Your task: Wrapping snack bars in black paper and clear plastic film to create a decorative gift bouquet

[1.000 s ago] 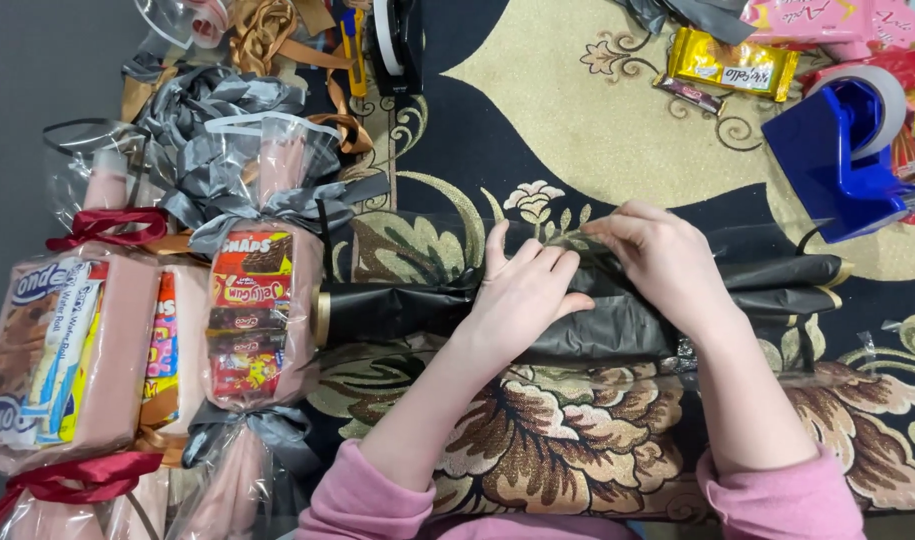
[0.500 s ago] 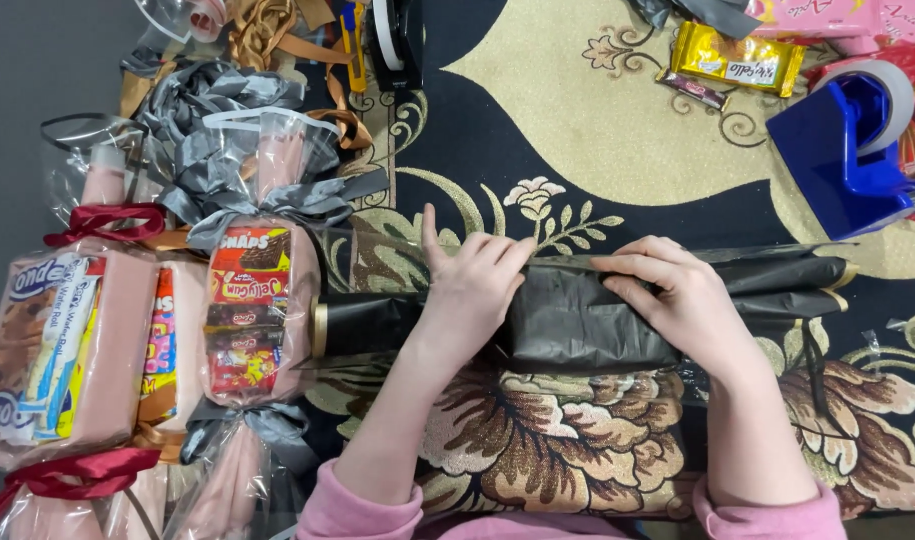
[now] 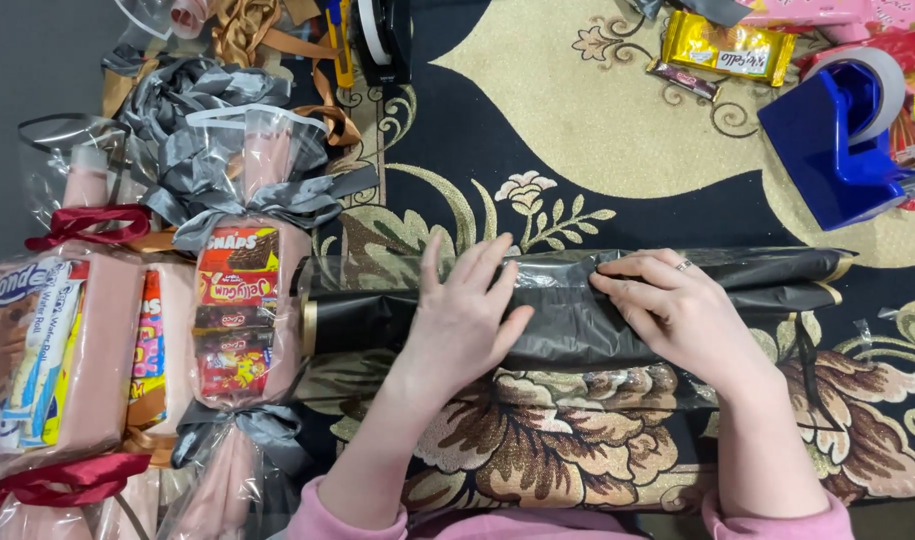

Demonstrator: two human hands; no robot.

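A long bundle wrapped in black paper with a gold edge lies across the patterned carpet, under a clear film. My left hand lies flat on its middle, fingers spread and pointing away from me. My right hand presses on the wrap just to the right, its fingertips pinching a fold of the black paper along the top edge; a ring shows on one finger. Both sleeves are pink.
Wrapped snack parcels with grey and red ribbons lie at the left. A blue tape dispenser stands at the far right, a yellow snack pack behind it, a black tape dispenser and gold ribbon at the top.
My two hands have moved apart along the bundle: the left slid leftward and flattened, the right shifted right. More black paper now covers the bundle.
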